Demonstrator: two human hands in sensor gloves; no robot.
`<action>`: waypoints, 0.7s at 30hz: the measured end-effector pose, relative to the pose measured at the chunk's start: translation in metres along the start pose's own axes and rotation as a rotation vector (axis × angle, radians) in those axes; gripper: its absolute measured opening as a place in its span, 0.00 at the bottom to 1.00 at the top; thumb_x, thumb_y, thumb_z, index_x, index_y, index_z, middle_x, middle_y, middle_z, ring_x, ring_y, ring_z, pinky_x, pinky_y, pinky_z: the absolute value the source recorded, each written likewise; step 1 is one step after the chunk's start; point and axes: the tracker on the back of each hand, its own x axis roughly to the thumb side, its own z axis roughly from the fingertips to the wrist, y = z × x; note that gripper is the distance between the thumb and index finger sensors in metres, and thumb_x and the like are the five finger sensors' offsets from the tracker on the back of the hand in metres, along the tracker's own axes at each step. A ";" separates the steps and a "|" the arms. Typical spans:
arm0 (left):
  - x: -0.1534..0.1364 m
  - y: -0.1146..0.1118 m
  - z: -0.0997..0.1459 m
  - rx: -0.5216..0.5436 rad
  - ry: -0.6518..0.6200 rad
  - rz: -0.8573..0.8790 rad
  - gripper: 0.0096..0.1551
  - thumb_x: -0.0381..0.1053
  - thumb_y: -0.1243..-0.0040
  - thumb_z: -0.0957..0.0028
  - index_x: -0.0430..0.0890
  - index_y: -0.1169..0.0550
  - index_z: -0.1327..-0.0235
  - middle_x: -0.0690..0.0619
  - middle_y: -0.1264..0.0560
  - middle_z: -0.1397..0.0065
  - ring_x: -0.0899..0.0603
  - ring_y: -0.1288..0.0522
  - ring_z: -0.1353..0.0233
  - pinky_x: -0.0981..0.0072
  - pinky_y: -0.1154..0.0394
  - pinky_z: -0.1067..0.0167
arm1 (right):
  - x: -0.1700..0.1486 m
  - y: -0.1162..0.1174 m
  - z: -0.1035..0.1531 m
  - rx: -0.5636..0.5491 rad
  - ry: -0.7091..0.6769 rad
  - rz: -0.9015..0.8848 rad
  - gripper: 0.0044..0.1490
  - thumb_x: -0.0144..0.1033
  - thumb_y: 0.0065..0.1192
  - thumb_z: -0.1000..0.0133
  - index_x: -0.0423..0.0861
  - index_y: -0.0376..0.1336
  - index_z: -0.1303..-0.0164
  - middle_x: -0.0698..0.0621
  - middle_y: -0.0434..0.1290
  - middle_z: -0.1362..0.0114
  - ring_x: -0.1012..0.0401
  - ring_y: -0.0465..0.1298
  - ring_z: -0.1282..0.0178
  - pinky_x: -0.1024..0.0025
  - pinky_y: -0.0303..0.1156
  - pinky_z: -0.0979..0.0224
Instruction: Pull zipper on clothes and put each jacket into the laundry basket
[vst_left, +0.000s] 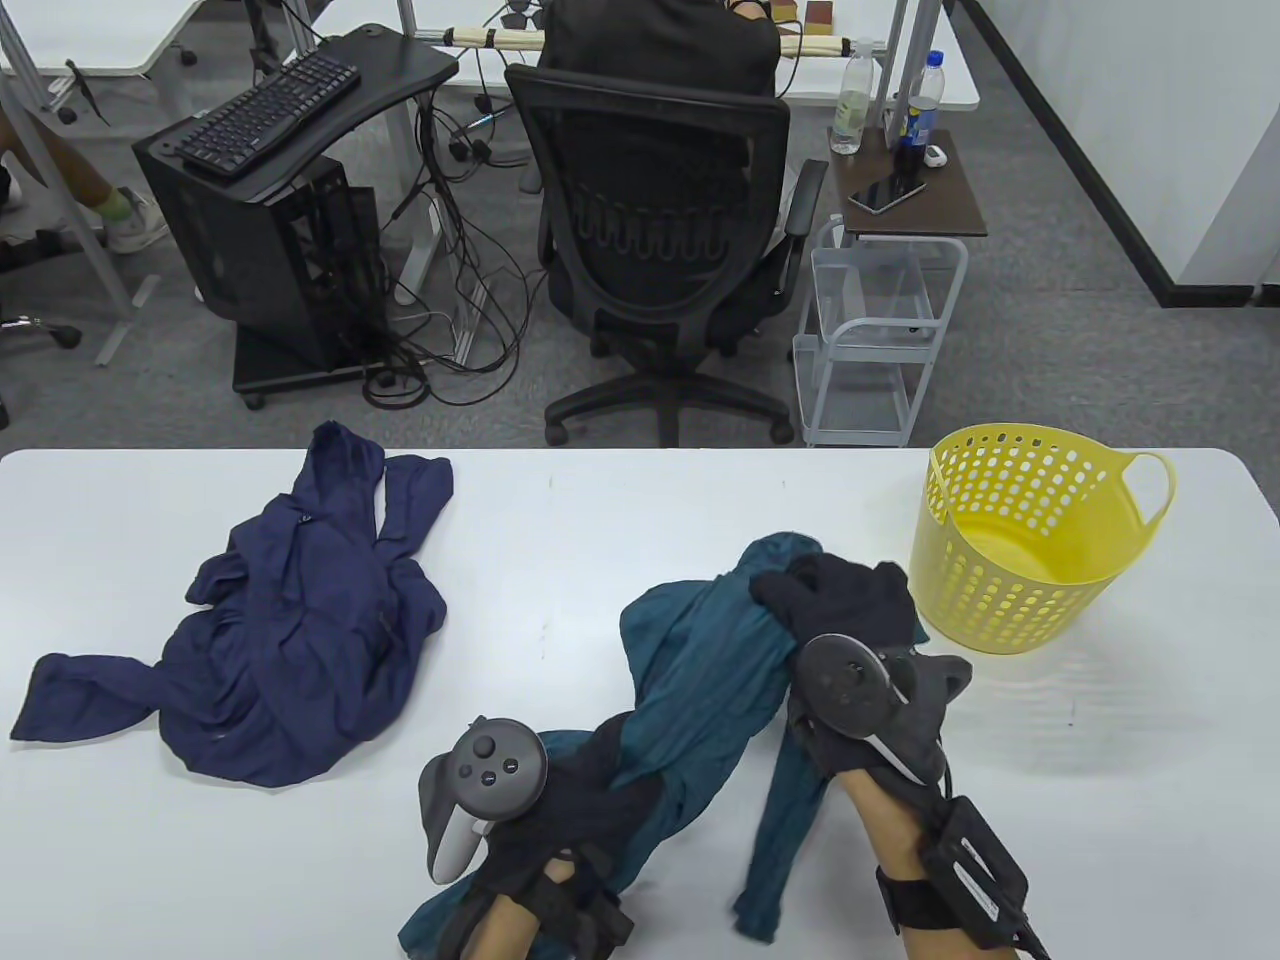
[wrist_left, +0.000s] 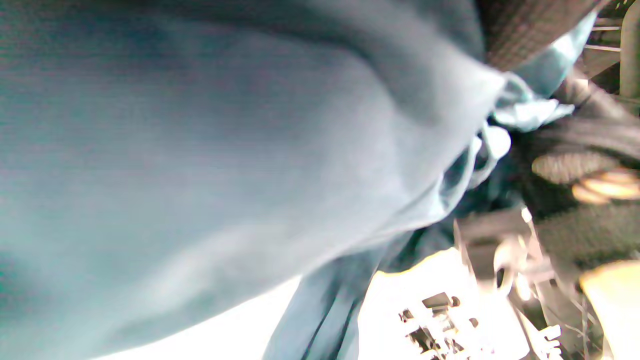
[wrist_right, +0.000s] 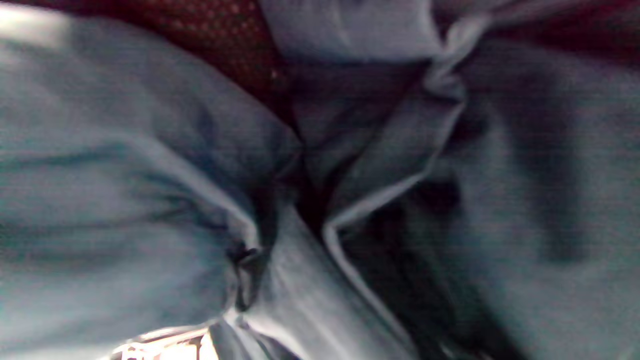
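Note:
A teal jacket (vst_left: 700, 690) hangs bunched above the white table (vst_left: 600, 520), held up between both gloved hands. My right hand (vst_left: 835, 600) grips its upper end, close to the yellow laundry basket (vst_left: 1030, 535) at the right. My left hand (vst_left: 590, 790) grips its lower part near the front edge. A sleeve dangles down between the hands. Teal fabric (wrist_left: 225, 165) fills the left wrist view, and folds of teal fabric (wrist_right: 350, 210) fill the right wrist view. A navy jacket (vst_left: 290, 630) lies crumpled on the table's left. The basket holds nothing.
Beyond the table's far edge stand a black office chair (vst_left: 660, 230), a white wire cart (vst_left: 880, 330) with a small side table (vst_left: 915, 195) carrying bottles, and a computer desk (vst_left: 290, 120) with a keyboard.

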 end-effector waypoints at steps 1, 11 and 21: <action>0.000 0.000 0.001 -0.014 0.006 0.004 0.36 0.61 0.35 0.56 0.57 0.30 0.32 0.60 0.17 0.42 0.53 0.14 0.62 0.58 0.16 0.61 | 0.005 -0.002 -0.002 -0.027 -0.029 0.032 0.25 0.36 0.67 0.45 0.72 0.67 0.42 0.61 0.67 0.25 0.50 0.66 0.23 0.36 0.54 0.21; -0.034 -0.010 -0.004 -0.293 0.374 -0.201 0.51 0.74 0.44 0.55 0.55 0.44 0.21 0.47 0.30 0.22 0.36 0.20 0.38 0.44 0.22 0.48 | -0.008 0.134 0.039 0.596 0.081 0.221 0.41 0.45 0.74 0.52 0.65 0.60 0.28 0.61 0.66 0.21 0.50 0.62 0.22 0.33 0.51 0.22; -0.046 0.024 0.000 -0.177 0.455 -0.287 0.37 0.69 0.52 0.51 0.58 0.30 0.27 0.48 0.24 0.25 0.35 0.21 0.35 0.40 0.26 0.43 | -0.045 0.098 0.056 0.591 0.258 -0.014 0.47 0.48 0.73 0.51 0.60 0.54 0.22 0.56 0.58 0.14 0.45 0.59 0.16 0.34 0.53 0.22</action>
